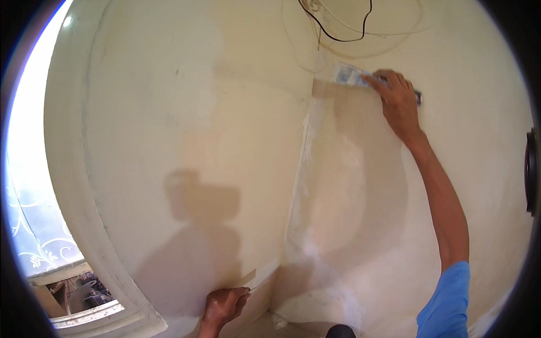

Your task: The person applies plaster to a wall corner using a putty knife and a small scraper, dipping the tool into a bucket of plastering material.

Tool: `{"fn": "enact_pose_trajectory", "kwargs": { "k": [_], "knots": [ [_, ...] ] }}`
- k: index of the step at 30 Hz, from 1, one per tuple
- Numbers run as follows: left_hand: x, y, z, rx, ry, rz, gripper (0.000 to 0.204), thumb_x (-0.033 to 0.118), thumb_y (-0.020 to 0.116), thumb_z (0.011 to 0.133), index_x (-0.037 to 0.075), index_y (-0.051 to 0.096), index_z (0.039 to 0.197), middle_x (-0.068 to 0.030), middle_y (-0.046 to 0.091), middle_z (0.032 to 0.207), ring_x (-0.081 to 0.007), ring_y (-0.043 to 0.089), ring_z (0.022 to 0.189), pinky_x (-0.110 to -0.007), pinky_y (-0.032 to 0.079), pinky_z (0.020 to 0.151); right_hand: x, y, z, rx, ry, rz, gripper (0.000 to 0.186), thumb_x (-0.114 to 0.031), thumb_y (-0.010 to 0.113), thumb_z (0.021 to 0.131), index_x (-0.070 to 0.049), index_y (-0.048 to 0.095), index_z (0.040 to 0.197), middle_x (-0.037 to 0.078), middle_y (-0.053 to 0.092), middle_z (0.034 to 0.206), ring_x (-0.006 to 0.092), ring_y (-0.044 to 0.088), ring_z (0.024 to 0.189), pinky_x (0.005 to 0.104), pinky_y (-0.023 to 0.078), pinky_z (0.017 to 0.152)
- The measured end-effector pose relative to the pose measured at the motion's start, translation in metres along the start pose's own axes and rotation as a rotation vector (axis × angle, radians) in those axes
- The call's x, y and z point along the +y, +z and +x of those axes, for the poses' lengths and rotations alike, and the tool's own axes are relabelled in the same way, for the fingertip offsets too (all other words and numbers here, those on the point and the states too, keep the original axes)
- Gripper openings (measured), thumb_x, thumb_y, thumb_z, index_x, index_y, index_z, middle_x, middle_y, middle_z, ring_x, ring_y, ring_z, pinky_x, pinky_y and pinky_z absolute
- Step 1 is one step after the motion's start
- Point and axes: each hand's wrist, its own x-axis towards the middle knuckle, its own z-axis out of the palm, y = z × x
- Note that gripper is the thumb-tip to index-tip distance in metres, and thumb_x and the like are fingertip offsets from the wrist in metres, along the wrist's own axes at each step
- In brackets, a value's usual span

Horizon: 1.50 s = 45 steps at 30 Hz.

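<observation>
My right hand (399,104) is raised high on the right-hand wall (451,141), its fingers wrapped round the handle of a putty knife (350,74). The wide blade, smeared with white and blue-grey, lies at the wall just right of the inside corner (305,132). Low in the view, my left hand (224,306) is closed on a flat, pale blade-like tool (264,276), probably a second putty knife; its handle is hidden in the fingers. White filler streaks run down the corner between the two hands.
Black and white cables (344,38) hang in loops above the right hand. A bright window with a patterned pane (42,236) and a pale frame (73,169) stands at the left. A dark round object (531,172) is at the right edge. Shadows fall on both walls.
</observation>
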Motion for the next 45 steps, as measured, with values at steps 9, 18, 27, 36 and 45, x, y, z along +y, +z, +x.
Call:
{"fn": "enact_pose_trajectory", "kwargs": {
  "k": [9,18,27,36,45],
  "knots": [
    [0.003,0.004,-0.002,-0.012,0.006,0.073,0.021,0.007,0.074,0.077,0.009,0.060,0.092,-0.0034,0.073,0.083,-0.0205,0.067,0.062,-0.034,0.055,0.055,0.040,0.062,0.049,0.037,-0.041,-0.097,0.051,0.009,0.052,0.077,-0.018,0.070,0.116,0.001,0.062,0.106,0.0222,0.056,0.100,0.0380,0.042,0.085],
    [0.004,0.012,0.000,0.052,0.094,0.081,0.013,0.010,0.068,0.086,0.007,0.065,0.098,-0.0103,0.067,0.082,-0.0264,0.065,0.068,-0.038,0.053,0.060,0.052,0.068,0.054,0.014,-0.045,-0.140,0.050,0.008,0.052,0.078,-0.020,0.071,0.115,0.002,0.062,0.107,0.0219,0.056,0.102,0.0389,0.041,0.085],
    [0.002,0.012,0.008,0.078,0.136,0.082,0.022,0.001,0.072,0.077,0.004,0.064,0.097,-0.0104,0.069,0.088,-0.0261,0.067,0.072,-0.037,0.056,0.062,0.056,0.068,0.061,-0.047,-0.014,-0.116,0.050,0.009,0.051,0.080,-0.019,0.071,0.116,0.004,0.063,0.105,0.0236,0.056,0.103,0.0412,0.043,0.086],
    [-0.005,0.019,0.015,0.021,0.130,0.155,0.026,0.007,0.075,0.074,0.010,0.059,0.095,-0.0018,0.071,0.082,-0.0178,0.065,0.059,-0.032,0.052,0.052,0.059,0.069,0.057,-0.076,-0.031,-0.193,0.046,0.008,0.051,0.081,-0.017,0.071,0.115,0.005,0.063,0.106,0.0244,0.056,0.103,0.0420,0.043,0.084],
    [-0.012,0.024,0.012,0.027,0.120,0.167,0.026,0.009,0.073,0.077,0.011,0.057,0.096,-0.0022,0.072,0.084,-0.0172,0.066,0.061,-0.032,0.052,0.052,0.045,0.064,0.066,-0.220,-0.050,-0.353,0.047,0.007,0.059,0.078,-0.017,0.070,0.117,0.006,0.060,0.110,0.0238,0.055,0.111,0.0434,0.045,0.080]
  ]
}}
